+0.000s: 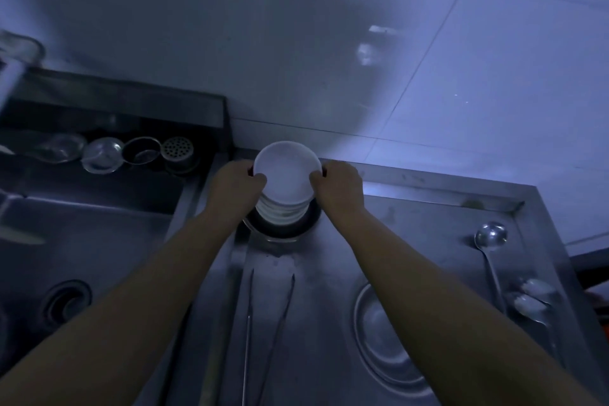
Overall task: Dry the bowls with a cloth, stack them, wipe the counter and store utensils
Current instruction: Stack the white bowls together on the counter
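Observation:
A stack of white bowls (286, 176) stands at the back of the steel counter (412, 208), over a dark round base (283, 229). My left hand (235, 186) grips the stack's left side, thumb on the top bowl's rim. My right hand (339, 188) grips the right side the same way. Long metal tongs (268, 316) lie on the counter between my forearms. A ladle (491, 241) and two spoons (534, 298) lie at the right. No cloth is in view.
A steel sink (85, 234) with a drain (66, 303) lies to the left. Behind it, a ledge holds several strainers and lids (108, 152). Stacked steel plates (382, 339) sit under my right forearm. A tiled wall (329, 43) rises behind the counter.

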The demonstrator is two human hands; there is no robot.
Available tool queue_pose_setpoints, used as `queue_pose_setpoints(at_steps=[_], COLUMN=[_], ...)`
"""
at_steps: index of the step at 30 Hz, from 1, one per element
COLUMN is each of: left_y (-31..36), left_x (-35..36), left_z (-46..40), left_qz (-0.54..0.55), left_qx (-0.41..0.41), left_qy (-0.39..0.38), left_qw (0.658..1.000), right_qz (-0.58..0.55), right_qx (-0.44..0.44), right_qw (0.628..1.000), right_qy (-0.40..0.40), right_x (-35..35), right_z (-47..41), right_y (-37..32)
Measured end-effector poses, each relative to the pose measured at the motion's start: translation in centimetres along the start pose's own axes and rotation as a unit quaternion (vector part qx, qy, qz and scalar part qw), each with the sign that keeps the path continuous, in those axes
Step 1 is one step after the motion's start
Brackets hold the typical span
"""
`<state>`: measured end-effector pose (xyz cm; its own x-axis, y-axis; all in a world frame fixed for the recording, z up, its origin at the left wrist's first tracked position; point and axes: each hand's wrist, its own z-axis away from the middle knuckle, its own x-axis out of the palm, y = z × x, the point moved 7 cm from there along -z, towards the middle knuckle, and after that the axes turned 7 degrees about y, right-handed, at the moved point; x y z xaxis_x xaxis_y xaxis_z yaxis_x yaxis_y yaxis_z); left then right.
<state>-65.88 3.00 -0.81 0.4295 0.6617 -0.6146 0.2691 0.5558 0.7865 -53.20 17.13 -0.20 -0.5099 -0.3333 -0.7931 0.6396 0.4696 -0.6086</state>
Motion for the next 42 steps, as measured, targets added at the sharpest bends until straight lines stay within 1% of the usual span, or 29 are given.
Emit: queue_pose_setpoints(at_steps=[7, 13, 15, 18, 20, 22, 25, 28, 30, 35, 39, 42], left_y=[-1.7, -1.2, -0.5, 1.0, 2.4, 3.9, 5.6, 7.6, 9.0, 11.4, 11.8, 11.1], left_x=[0.8, 0.4, -0.2, -1.1, -0.4, 1.7, 6.0, 10.4, 13.4, 21.1, 26.2, 29.4], left_z=[-0.8, 0.0, 1.4, 4.8, 8.0, 11.4, 16.8, 22.7, 26.4, 35.8, 41.7, 44.8], left_qz=[0.024, 0.015, -0.015, -0.082, -0.082, -0.079, -0.085, -0.081, -0.085, -0.103, -0.116, -0.143], left_qx=[-0.028, -0.009, 0.013, 0.058, 0.087, 0.115, 0.136, 0.155, 0.176, 0.217, 0.221, 0.186], left_qy=[-0.026, -0.028, 0.001, 0.08, 0.091, 0.052, -0.025, -0.082, -0.118, -0.225, -0.307, -0.357], left_qw=[0.999, 0.999, 1.0, 0.992, 0.989, 0.989, 0.987, 0.981, 0.974, 0.944, 0.918, 0.904], right_qz=[0.012, -0.004, -0.022, -0.023, -0.001, 0.016, 0.024, 0.033, 0.058, 0.093, 0.132, 0.182], right_qx=[0.035, 0.035, 0.023, -0.015, -0.045, -0.057, -0.043, -0.005, 0.015, 0.097, 0.162, 0.204], right_qw=[0.999, 0.999, 0.999, 1.0, 0.998, 0.997, 0.997, 0.997, 0.996, 0.988, 0.974, 0.96], right_qy=[-0.01, -0.018, -0.009, 0.015, 0.036, 0.051, 0.055, 0.071, 0.07, 0.079, 0.089, 0.062], right_x=[1.8, 1.2, 0.2, -2.2, -4.3, -6.6, -10.1, -14.6, -17.2, -23.4, -26.5, -26.8], right_z=[-0.4, 0.4, 1.4, 3.8, 5.9, 8.3, 12.5, 17.3, 20.6, 28.5, 33.8, 36.9], right_y=[0.6, 0.7, 0.9, 1.6, 2.4, 4.0, 8.3, 13.3, 16.9, 26.5, 33.4, 37.7])
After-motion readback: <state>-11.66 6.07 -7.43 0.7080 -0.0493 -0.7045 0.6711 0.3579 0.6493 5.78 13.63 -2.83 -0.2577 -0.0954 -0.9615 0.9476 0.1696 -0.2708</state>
